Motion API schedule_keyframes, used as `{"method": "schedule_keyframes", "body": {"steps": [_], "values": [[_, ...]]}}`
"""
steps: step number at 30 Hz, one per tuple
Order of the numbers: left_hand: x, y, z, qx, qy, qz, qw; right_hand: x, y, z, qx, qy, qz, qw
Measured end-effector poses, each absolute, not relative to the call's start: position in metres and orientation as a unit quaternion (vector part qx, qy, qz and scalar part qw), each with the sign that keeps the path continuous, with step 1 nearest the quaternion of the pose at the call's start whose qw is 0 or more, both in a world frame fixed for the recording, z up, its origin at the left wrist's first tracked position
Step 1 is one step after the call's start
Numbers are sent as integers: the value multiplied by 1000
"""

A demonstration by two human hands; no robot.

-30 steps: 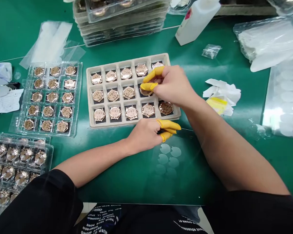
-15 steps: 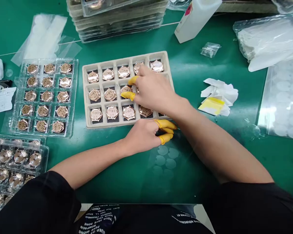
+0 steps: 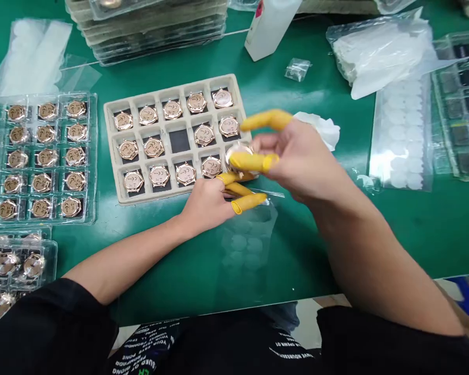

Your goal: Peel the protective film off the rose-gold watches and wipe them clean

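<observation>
A beige flocked tray (image 3: 180, 198) holds rose-gold watch cases (image 3: 153, 147), backs up; one compartment (image 3: 179, 141) in its middle row shows bare black lining. Over the tray's lower right corner is my right hand (image 3: 303, 156), blurred, its index finger raised. Its yellow-cotted thumb lies across a shiny watch case (image 3: 234, 151), though the fingers behind are hidden. Just below, my left hand (image 3: 214, 200), also in yellow finger cots, is closed at the upper edge of a clear sheet of round stickers (image 3: 244, 242). Its fingertips partly hide that edge.
More watch cases sit in a clear plastic tray (image 3: 96, 172) at left, with other clear trays (image 3: 54, 255) nearer me. Behind stand stacked trays (image 3: 152, 36) and a white bottle (image 3: 271, 28). At right are crumpled paper (image 3: 324, 130), bagged white sheets (image 3: 383, 57) and a sticker sheet (image 3: 402, 135).
My right hand has left the tray's middle and moved right. The middle-row watch case has come out of its compartment. My left hand stays near the tray's front edge; the view has shifted right.
</observation>
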State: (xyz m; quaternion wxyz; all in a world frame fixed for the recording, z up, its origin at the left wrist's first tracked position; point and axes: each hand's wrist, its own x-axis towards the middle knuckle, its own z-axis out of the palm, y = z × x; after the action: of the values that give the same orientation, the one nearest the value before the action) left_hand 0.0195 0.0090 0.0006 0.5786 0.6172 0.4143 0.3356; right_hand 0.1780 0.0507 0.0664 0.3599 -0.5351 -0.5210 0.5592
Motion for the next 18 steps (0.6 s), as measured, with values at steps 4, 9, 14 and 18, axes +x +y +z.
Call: {"method": "schedule_keyframes", "body": {"steps": [4, 9, 14, 18], "values": [[20, 11, -1, 573, 398, 339, 631, 211, 25, 52, -534, -455, 654, 282], [16, 12, -1, 585, 371, 326, 644, 215, 31, 39, -491, -435, 713, 248], [16, 13, -2, 573, 379, 327, 649, 230, 33, 49, -504, -503, 658, 244], [17, 13, -3, 565, 405, 341, 633, 271, 33, 54, -661, -598, 311, 331]]}}
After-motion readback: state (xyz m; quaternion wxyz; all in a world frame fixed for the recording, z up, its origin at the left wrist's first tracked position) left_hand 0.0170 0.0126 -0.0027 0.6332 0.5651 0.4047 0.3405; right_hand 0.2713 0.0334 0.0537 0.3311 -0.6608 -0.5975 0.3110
